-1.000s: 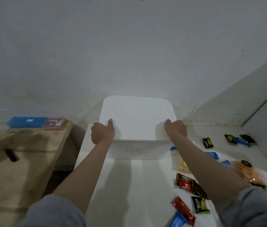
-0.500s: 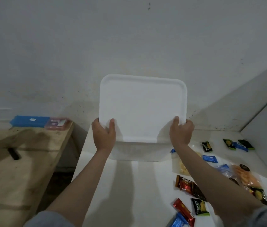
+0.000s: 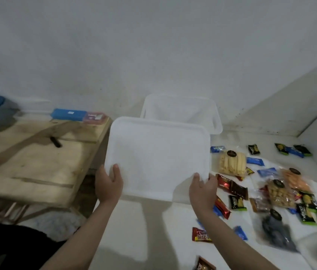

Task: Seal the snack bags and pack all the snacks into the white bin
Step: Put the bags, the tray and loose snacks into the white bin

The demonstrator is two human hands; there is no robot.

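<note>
Between both hands' thumbs and fingers, the white lid (image 3: pixel 157 158).

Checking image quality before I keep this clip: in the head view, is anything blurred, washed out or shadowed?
Head view: the snack packets at lower right are smeared by motion blur; the white lid and white bin are washed out against the pale wall; both hands, left and right, look fairly sharp; arm shadows fall on the white table; the wooden bench lies in dim light.
</note>
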